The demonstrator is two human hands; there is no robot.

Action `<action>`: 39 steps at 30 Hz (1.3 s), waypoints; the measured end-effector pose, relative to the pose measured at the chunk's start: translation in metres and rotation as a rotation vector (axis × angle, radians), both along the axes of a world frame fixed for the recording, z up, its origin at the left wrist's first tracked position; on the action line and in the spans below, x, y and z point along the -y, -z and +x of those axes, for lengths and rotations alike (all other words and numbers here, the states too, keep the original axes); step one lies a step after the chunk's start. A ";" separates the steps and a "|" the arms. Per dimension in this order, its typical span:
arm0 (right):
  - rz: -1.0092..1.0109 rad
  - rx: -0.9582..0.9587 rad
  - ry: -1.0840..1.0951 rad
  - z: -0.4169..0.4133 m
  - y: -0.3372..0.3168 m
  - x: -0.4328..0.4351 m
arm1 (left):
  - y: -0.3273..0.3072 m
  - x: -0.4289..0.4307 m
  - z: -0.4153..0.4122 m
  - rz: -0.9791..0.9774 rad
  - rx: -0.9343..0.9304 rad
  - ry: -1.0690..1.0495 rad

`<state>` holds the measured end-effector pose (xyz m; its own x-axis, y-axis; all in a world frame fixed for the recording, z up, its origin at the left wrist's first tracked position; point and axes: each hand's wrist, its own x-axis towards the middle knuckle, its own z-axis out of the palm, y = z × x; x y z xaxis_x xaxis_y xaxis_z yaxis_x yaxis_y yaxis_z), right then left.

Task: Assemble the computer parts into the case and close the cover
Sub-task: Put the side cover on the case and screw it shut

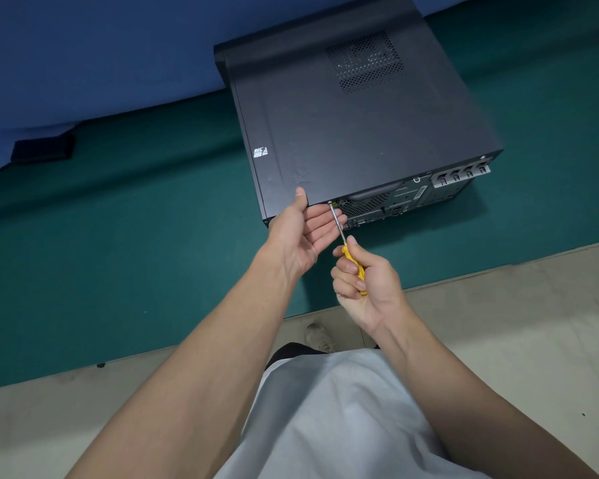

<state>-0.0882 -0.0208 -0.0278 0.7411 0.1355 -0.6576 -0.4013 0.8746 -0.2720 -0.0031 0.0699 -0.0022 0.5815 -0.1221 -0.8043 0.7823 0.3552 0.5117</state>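
Computer case (412,198) lay flat on green mat (118,236), ahead of both hands, long axis running away from person, rear panel facing them. Cover (325,126) sat closed on top. Left hand (305,233) nearer case: thumb on cover edge, fingers loosely spread against rear panel. Right hand (363,285) gripped yellow screwdriver (355,267), shaft angled up-left, tip at screw (330,202) on rear top edge. Likely step: driving cover screw; shaft needed to stay in line with it.

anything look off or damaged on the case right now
Nothing serious. The side cover lies flat on the computer case, and the screwdriver meets the rear screw. Only the sticker near the cover's left edge looks scuffed and partly worn off.
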 end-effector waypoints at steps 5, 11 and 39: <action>0.274 -0.048 0.056 -0.001 0.001 0.004 | -0.002 0.001 0.000 0.015 0.002 0.007; -1.413 0.021 -0.326 -0.006 -0.006 -0.010 | -0.004 0.002 0.000 0.020 0.010 -0.004; 0.199 0.032 -0.071 0.004 -0.001 0.008 | -0.005 0.005 -0.002 0.110 0.007 -0.061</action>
